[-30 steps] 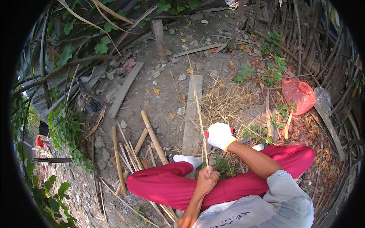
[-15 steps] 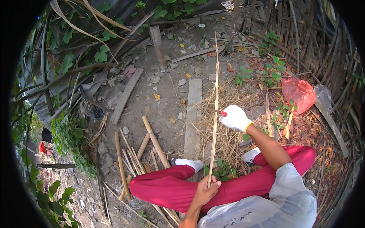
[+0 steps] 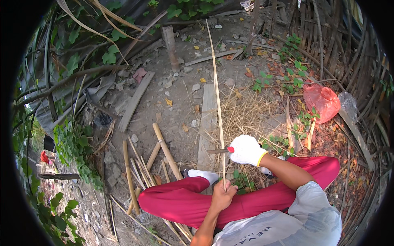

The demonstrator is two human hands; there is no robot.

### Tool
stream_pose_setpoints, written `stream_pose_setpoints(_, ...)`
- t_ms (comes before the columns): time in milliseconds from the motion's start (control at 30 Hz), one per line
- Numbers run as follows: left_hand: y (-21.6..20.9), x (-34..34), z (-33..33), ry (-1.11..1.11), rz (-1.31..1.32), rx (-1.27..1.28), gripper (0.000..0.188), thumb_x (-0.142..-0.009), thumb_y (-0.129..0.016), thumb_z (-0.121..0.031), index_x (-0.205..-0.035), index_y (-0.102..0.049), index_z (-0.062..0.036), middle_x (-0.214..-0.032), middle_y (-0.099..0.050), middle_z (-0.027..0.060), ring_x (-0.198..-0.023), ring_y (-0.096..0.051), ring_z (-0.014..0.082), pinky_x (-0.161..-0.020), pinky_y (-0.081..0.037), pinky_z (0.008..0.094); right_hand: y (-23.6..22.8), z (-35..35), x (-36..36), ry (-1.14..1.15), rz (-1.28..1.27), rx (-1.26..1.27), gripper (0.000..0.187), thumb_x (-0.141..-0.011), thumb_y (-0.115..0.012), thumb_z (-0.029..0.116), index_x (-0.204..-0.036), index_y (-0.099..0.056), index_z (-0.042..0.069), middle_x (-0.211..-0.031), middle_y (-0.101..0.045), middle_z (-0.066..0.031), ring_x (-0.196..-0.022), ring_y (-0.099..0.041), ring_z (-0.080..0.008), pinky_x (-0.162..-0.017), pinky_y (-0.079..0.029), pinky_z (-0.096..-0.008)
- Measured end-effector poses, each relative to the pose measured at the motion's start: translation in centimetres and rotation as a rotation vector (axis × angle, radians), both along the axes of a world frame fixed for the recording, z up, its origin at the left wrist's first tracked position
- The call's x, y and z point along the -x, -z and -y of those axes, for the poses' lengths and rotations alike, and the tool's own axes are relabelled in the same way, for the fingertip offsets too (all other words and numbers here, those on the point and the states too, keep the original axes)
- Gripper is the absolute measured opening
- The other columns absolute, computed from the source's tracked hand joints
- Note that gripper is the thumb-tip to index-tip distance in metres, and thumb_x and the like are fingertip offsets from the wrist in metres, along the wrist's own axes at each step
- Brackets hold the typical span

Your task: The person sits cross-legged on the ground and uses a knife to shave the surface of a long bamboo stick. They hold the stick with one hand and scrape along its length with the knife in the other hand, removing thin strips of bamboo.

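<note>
A long, pale bamboo strip (image 3: 217, 90) points away from me, its far end leaning slightly left. Its near end is in my bare left hand (image 3: 224, 196), closed around it above my lap. My right hand (image 3: 246, 150), in a white knit glove with a yellow cuff, grips a knife (image 3: 217, 151); a bit of its red handle shows by the thumb. The dark blade lies across the strip, a short way beyond my left hand. Whether its edge bites into the strip, I cannot tell.
Cut bamboo poles (image 3: 167, 151) lie by my left knee. Ahead, a flat plank (image 3: 208, 108) rests beside a heap of thin shavings (image 3: 250, 108). A red plastic bag (image 3: 321, 102) sits at the right near a stick fence (image 3: 349, 53). Another board (image 3: 137, 100) lies left.
My right hand has come toward me along the strip with the knife, nearing my left hand. The strip's far end has swung to the left.
</note>
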State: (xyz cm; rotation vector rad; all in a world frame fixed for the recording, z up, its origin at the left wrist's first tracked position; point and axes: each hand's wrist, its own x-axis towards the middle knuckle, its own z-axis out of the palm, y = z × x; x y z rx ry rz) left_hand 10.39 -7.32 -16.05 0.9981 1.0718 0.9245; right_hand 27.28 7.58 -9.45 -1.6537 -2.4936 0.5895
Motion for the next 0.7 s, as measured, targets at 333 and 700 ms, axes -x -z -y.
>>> stream_pose_setpoints(333,0.6,0.1,0.9,0.002,0.046,0.093,0.033,-0.087,-0.058,0.009,-0.082,-0.034,-0.0128,-0.065,-0.039,-0.0071,-0.054,-0.037,0.0021,-0.046,-0.033,0.0236,1.0,-0.1,2.1,0.013,0.132,0.065,0.028,-0.082,-0.065,0.026,-0.085,-0.077,0.002,-0.081,-0.073,-0.0229,-0.08,-0.074,-0.0384,-0.072,-0.058,-0.0466)
stream_pose_setpoints(700,1.0,0.3,4.4,0.007,0.038,0.12,0.029,-0.089,-0.058,0.008,-0.084,-0.037,-0.0116,-0.068,-0.038,-0.0082,-0.06,-0.036,0.001,-0.052,-0.03,0.022,3.4,-3.9,2.8,0.209,0.047,-0.029,0.028,-0.082,-0.064,0.025,-0.088,-0.077,0.001,-0.086,-0.073,-0.0249,-0.083,-0.074,-0.0401,-0.074,-0.059,-0.0479)
